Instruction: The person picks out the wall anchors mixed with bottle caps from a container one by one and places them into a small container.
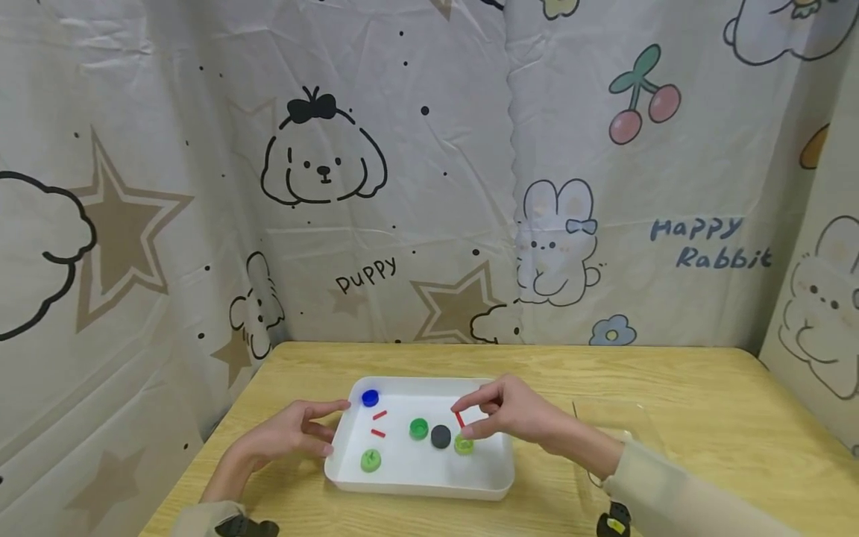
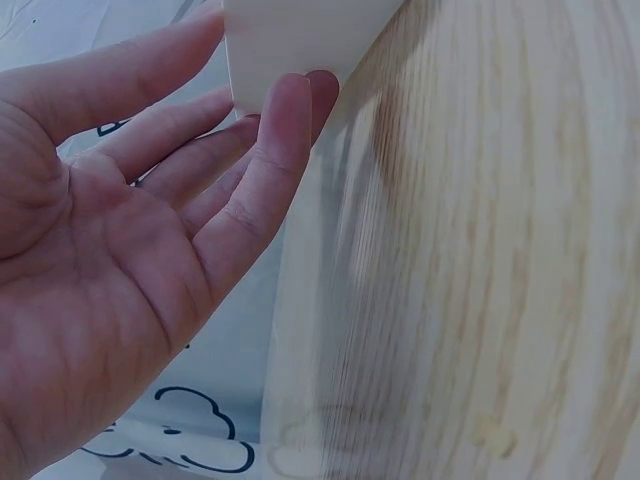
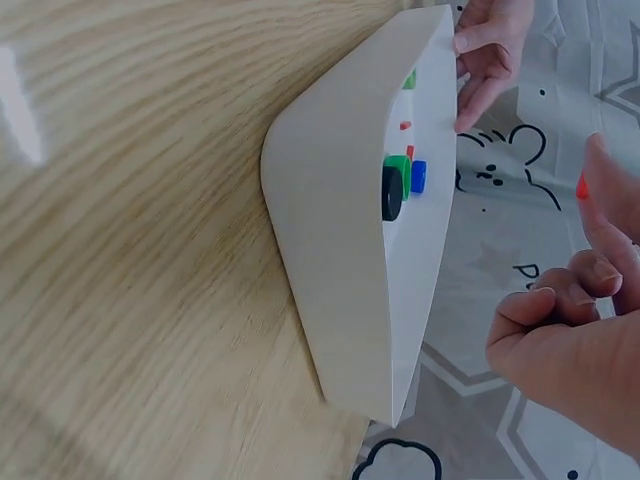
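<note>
My right hand (image 1: 517,412) pinches a small red stick (image 1: 459,420) between thumb and index finger, above the right part of a white tray (image 1: 396,477). Just under it lies a yellow-green cap (image 1: 464,445), beside a black cap (image 1: 441,436) and a green cap (image 1: 419,428). At the tray's left end, my left hand (image 1: 285,432) touches the wall with spread, fairly straight fingers; the left wrist view shows fingertips (image 2: 288,105) against it. Toward that end are a blue cap (image 1: 370,398), a light green cap (image 1: 370,460) and two loose red sticks (image 1: 379,433).
A clear plastic container (image 1: 620,418) stands on the wooden table (image 1: 711,432) right of the tray, partly behind my right forearm. A printed curtain (image 1: 429,224) hangs behind the table and along its sides.
</note>
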A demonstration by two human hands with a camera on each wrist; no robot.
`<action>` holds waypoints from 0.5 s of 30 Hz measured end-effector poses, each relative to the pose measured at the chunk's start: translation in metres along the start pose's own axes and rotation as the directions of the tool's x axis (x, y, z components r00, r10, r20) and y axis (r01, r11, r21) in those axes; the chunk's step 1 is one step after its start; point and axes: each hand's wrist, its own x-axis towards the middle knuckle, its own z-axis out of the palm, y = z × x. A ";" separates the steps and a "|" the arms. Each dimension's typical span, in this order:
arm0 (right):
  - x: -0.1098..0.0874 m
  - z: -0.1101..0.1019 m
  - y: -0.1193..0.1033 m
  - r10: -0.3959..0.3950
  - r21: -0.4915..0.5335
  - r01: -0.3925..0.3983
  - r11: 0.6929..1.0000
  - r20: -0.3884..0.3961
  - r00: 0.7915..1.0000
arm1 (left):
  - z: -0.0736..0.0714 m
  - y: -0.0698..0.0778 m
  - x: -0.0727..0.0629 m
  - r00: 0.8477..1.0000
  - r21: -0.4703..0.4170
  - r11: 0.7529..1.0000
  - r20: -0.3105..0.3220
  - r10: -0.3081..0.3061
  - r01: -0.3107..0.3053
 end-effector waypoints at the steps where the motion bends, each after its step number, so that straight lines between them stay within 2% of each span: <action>1: -0.002 -0.001 0.000 -0.004 0.005 0.004 1.000 -0.004 1.000 | 0.000 0.000 0.000 1.000 0.001 1.000 0.000 0.004 -0.004; 6: -0.013 -0.007 0.003 -0.004 0.040 0.005 0.999 -0.019 1.000 | -0.001 -0.001 -0.001 1.000 -0.006 1.000 0.004 0.018 -0.018; 15: -0.029 -0.018 0.009 0.071 0.048 -0.068 0.997 -0.067 0.995 | 0.000 -0.001 -0.002 1.000 -0.015 1.000 0.000 0.019 -0.019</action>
